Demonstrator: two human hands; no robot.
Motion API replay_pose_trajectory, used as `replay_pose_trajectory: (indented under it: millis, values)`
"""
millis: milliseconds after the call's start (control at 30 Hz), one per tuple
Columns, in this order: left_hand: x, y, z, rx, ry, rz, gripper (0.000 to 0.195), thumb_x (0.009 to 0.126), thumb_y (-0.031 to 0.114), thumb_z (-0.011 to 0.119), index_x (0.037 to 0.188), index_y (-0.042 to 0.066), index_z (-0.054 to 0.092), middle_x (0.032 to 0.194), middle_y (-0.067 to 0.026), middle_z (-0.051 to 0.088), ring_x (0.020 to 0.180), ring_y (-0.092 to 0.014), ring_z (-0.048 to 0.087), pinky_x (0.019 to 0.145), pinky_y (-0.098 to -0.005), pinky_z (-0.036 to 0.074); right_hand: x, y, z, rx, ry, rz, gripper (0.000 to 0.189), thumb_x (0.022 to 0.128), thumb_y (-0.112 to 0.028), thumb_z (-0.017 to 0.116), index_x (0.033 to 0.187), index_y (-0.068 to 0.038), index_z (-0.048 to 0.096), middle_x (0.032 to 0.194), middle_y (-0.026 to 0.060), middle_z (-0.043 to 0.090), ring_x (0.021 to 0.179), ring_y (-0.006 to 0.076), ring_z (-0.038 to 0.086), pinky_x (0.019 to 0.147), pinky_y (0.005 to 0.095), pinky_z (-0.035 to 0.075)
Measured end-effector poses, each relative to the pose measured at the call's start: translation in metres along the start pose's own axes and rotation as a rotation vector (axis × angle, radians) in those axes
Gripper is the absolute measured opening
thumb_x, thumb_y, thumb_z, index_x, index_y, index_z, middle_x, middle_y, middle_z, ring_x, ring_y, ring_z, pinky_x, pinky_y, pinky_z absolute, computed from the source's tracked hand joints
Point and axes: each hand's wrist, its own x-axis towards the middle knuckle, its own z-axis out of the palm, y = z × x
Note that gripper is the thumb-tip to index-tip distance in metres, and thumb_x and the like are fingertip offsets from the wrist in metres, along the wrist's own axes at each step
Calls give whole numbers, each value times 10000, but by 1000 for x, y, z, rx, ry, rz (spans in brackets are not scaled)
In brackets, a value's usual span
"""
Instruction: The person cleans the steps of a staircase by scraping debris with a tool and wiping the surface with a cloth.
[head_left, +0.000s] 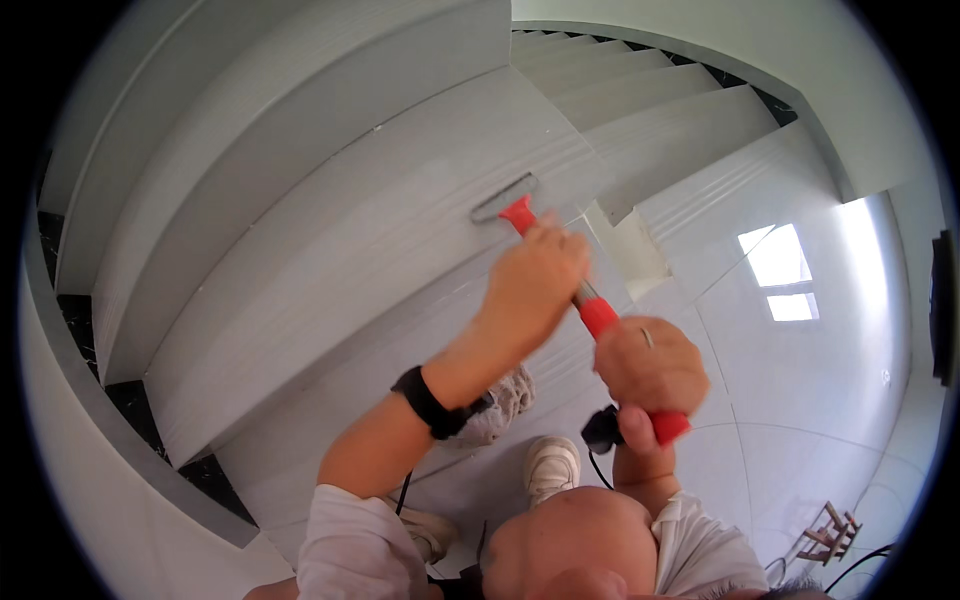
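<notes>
Both my hands grip a scraper (598, 319) with red plastic parts on a metal shaft. My left hand (544, 262) is closed around its upper part, just below the red neck. Lower down, my right hand (652, 367) holds the red grip, whose end sticks out below the fist. The wide, thin metal head rests on or just over the pale stair tread; contact cannot be told. A black band circles my left wrist, and a black device sits by my right wrist. A crumpled, soiled cloth (510, 401) lies beyond my left forearm, partly hidden by it.
Pale stairs rise at the left, and more steps (675, 105) curve away at the upper right. A square recess (637, 251) breaks the floor's edge. Glossy tiles reflect a window at the right. A small wooden stool (829, 534) stands at the lower right beside black cables.
</notes>
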Motion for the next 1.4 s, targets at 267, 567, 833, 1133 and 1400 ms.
replay_pose_trajectory:
  millis: [267,567,833,1133,1400]
  values:
    - [67,-92,-31,-107,11,-63,82,797,69,603,845,96,541,820,-96,592,863,-331,613,775,-408,496,63,99,21,-113,-55,-11,198,773,-43,585,648,-37,431,611,89,515,537,253,503,513,341,395]
    - [16,4,1,-81,-63,-13,174,743,39,669,845,85,535,933,-85,611,921,-322,609,735,-434,498,16,2,-9,36,49,16,279,817,-176,620,612,-68,465,498,46,476,422,224,467,429,342,402]
    - [50,-36,-8,-200,-75,-79,165,738,10,643,822,72,515,829,-79,571,840,-332,585,858,-429,489,35,43,-4,-124,23,8,266,787,-145,644,630,-45,455,560,81,510,466,231,476,460,360,411]
    - [41,-3,-8,-307,-128,16,162,736,-4,643,801,58,508,818,-105,579,864,-337,570,841,-451,448,35,1,-4,-31,102,36,291,783,-144,647,610,-49,433,512,56,444,436,226,442,443,328,374]
    - [47,-20,-4,-356,-74,23,158,755,-14,614,815,76,499,755,-75,531,795,-313,554,1080,-487,380,49,13,2,-77,141,102,321,722,-122,681,579,-44,404,542,68,435,472,227,427,466,332,320]
